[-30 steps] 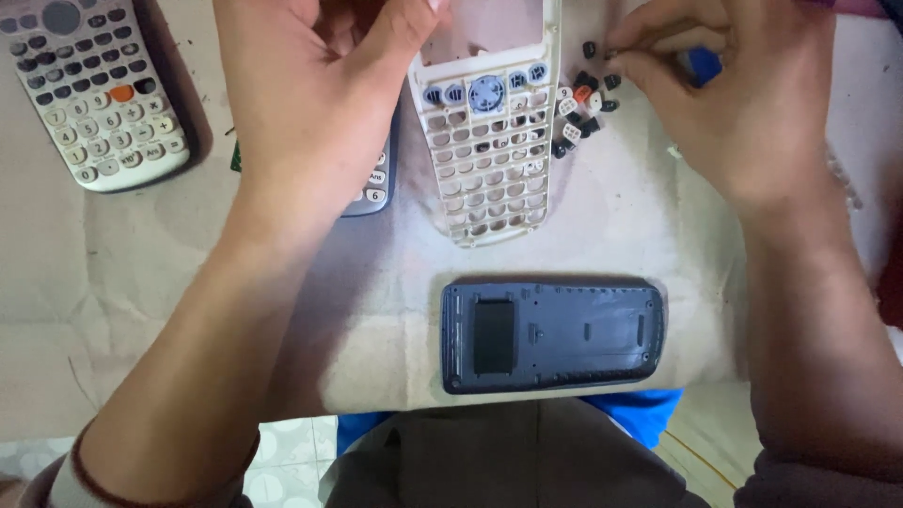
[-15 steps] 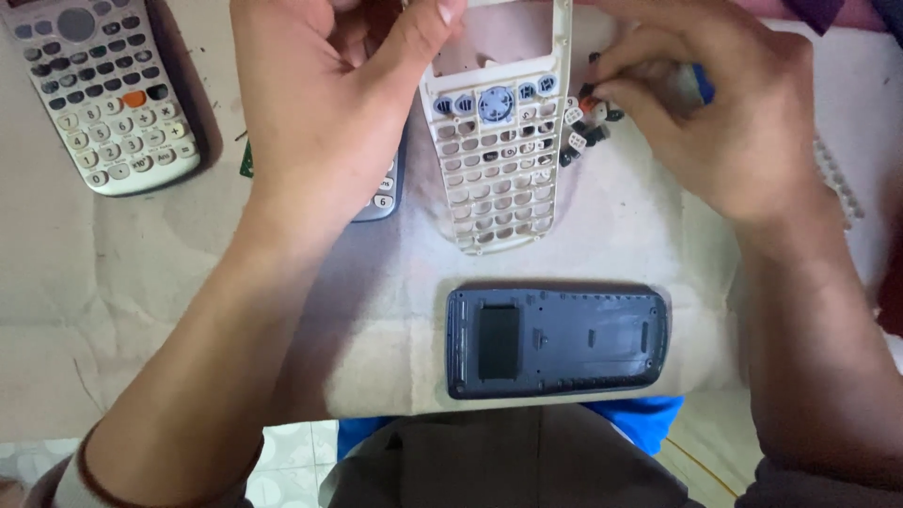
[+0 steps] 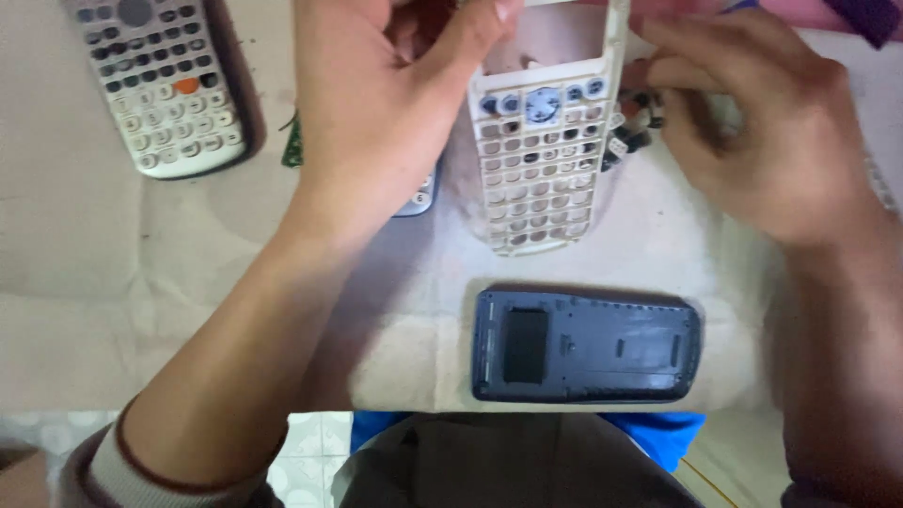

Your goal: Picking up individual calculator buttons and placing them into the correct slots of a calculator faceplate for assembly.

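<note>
A cream calculator front shell (image 3: 544, 155) with empty key holes lies on the pale cloth (image 3: 188, 282). My left hand (image 3: 386, 103) holds its top left edge, thumb against the frame. My right hand (image 3: 762, 132) hovers at the shell's right side, fingers curled over a small pile of loose dark and white keys (image 3: 632, 132). Whether it pinches a key is hidden. Blue keys (image 3: 541, 102) sit in the shell's top rows.
A dark grey calculator back cover (image 3: 585, 346) lies face down near the table's front edge. A whole calculator (image 3: 165, 89) in a dark case rests at the far left. Part of another calculator (image 3: 419, 196) shows under my left hand. A green circuit board edge (image 3: 293, 149) peeks out.
The view has shifted so everything sits slightly lower and right. My right hand has moved a little along the key pile; my left hand keeps its hold on the shell.
</note>
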